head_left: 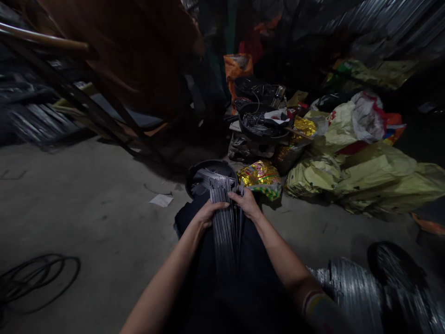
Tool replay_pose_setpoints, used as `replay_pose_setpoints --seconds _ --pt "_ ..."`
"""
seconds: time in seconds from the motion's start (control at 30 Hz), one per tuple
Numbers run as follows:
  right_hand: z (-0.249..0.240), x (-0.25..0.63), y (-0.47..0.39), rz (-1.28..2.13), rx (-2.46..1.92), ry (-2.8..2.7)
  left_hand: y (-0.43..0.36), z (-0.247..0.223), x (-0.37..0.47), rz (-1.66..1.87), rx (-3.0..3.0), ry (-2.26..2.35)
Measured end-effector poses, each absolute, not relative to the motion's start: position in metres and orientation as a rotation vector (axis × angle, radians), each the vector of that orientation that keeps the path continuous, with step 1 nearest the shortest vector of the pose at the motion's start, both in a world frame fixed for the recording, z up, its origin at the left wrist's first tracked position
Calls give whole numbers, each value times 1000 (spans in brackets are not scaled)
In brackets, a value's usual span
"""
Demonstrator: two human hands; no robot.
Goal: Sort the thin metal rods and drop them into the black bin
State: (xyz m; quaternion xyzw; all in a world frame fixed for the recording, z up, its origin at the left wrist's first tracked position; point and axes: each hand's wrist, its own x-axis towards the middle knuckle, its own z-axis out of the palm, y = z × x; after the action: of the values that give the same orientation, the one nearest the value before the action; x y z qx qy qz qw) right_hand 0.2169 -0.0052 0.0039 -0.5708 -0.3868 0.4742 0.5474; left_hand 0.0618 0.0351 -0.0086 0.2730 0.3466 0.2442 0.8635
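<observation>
- A person's 2 bare hands grip a bundle of slim, metallic-looking strips (pixel 222 218) upright above a dark-clothed lap (pixel 194 215).
- The left hand (pixel 207 212) wraps the bundle's left side, thumb laid across its front.
- The right hand (pixel 247 204) closes at the bundle's right edge, pinching a few separate strips (pixel 241 197) standing just beside it.
- Just beyond the grip, more strips lie in a dark basin (pixel 208 162).
- Handling, by judgement: stiff lengthwise, fairly heavy together, light singly; smooth faces could slide past each other and fan out. The middle, squeezed from both sides, looks the surest hold; thin edges may be sharp.
- Ahead and right of the grip, a gold foil packet (pixel 260 174) carries colourful print, too small and blurred to read; pale yellow sacks (pixel 375 174) farther right show no legible writing.
</observation>
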Motion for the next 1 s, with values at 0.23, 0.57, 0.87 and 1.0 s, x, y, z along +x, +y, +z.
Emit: replay_pose_setpoints --seconds 0.23,0.57,0.87,1.0 --pt "2 217 -5 1143 -1447 -931 35 -7 61 502 583 722" --pt "7 218 -3 1143 -1438 -944 34 -6 64 538 620 737" --pt "8 216 -3 1151 -1431 -947 35 -6 60 493 633 750" --pt "9 216 -3 1154 -1429 -948 35 -7 60 492 649 744"
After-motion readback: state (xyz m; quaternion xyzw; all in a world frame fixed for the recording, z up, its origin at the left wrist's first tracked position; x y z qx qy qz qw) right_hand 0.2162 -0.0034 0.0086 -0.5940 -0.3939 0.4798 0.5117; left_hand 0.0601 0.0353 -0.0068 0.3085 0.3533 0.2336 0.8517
